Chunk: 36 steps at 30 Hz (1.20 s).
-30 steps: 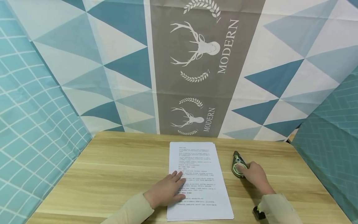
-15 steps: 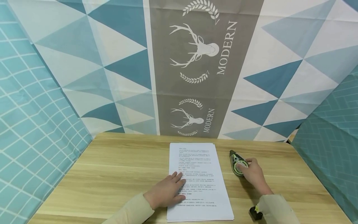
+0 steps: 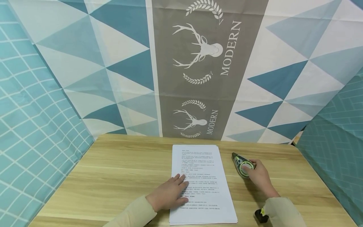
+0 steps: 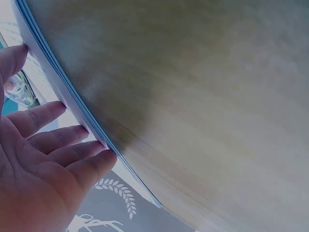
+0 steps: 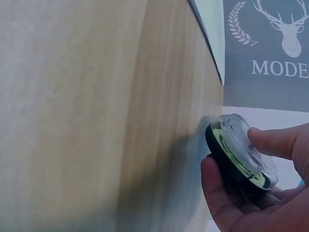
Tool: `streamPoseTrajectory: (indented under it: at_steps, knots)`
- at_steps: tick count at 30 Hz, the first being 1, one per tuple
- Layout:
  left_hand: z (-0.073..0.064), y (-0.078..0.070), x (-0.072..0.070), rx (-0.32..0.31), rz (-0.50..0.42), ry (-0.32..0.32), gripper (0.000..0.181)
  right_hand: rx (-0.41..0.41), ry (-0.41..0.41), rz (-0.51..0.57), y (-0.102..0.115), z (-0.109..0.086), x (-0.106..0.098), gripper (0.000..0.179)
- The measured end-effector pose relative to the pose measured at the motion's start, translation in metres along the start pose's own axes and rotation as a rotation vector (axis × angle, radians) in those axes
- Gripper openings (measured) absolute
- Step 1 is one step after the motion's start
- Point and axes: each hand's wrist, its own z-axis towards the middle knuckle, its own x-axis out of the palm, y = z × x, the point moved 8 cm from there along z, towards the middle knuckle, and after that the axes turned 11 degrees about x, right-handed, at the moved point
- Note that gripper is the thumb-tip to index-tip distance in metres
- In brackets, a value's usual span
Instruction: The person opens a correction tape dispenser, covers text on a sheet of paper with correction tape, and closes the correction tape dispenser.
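A stack of printed paper sheets lies on the wooden table, its thin layered edge showing in the left wrist view. My left hand rests on the stack's left side, fingers spread and straight, fingertips on the print. To the right of the stack, my right hand grips a correction tape dispenser, black and green with a clear cover. In the right wrist view, the thumb presses on the clear cover of the dispenser while the fingers curl beneath it. The dispenser's narrow tip points toward the back wall.
The wooden table reaches back to a patterned cloth wall with stag heads. Blue tiled cloth hangs at the left, teal cloth at the right. A small black device sits at the right sleeve.
The right hand has turned the dispenser slightly, so its tip has swung to the left toward the paper. My left hand and the sheets have stayed in place.
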Motion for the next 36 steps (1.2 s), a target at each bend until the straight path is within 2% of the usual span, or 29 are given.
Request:
streamPoseTrajectory:
  at_steps: [10, 17, 23, 29, 36]
  knots:
    - [0.002, -0.001, -0.004, 0.006, 0.005, -0.018, 0.059, -0.072, 0.013, 0.006, 0.014, -0.009, -0.004, 0.053]
    - [0.002, 0.002, -0.013, 0.006, 0.003, -0.067, 0.057, -0.135, 0.039, 0.031, 0.026, -0.013, -0.002, 0.05]
    - [-0.001, 0.009, -0.02, -0.016, -0.037, -0.108, 0.055, -0.169, 0.078, 0.075, 0.032, -0.017, 0.002, 0.045]
    - [-0.004, 0.017, -0.024, -0.033, -0.09, -0.155, 0.053, -0.188, 0.112, 0.075, 0.038, -0.02, 0.007, 0.044]
    - [-0.012, 0.021, -0.037, -0.044, -0.176, -0.24, 0.051, -0.199, 0.186, 0.142, 0.048, -0.027, 0.015, 0.043]
